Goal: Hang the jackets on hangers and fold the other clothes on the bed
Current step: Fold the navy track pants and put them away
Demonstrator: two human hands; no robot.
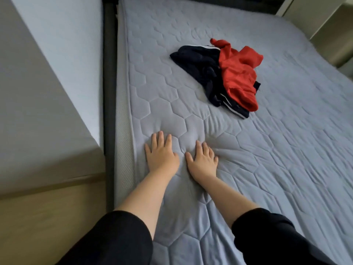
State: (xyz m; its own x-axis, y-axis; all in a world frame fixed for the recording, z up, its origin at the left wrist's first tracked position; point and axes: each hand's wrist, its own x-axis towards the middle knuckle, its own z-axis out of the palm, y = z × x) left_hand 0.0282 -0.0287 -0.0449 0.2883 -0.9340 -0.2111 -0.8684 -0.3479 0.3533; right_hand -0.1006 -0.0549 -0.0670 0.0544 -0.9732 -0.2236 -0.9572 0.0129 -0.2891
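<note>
Head view: both hands' fingers [160, 139] apparently press flat on mattress [286, 150].

Wooden floor [47, 217] meets a pale grey wall [28, 96].

My black sleeves [118, 238] lie on the pale blue, hexagon-quilted mattress [286, 150]; farther off, a red garment [238, 73] overlaps a white-striped navy one [196, 60].

Both hands lie flat, palms down, on the pale blue quilted mattress [286, 131] of the bed, near its left edge: the left hand [161, 154] beside the right hand [202, 161], fingers [161, 137] spread and straight. Farther up the mattress, well apart from the hands, a crumpled red garment [236, 73] lies partly over a dark navy garment with white stripes [196, 62]. Black sleeves [122, 238] cover the upper forearms
</note>
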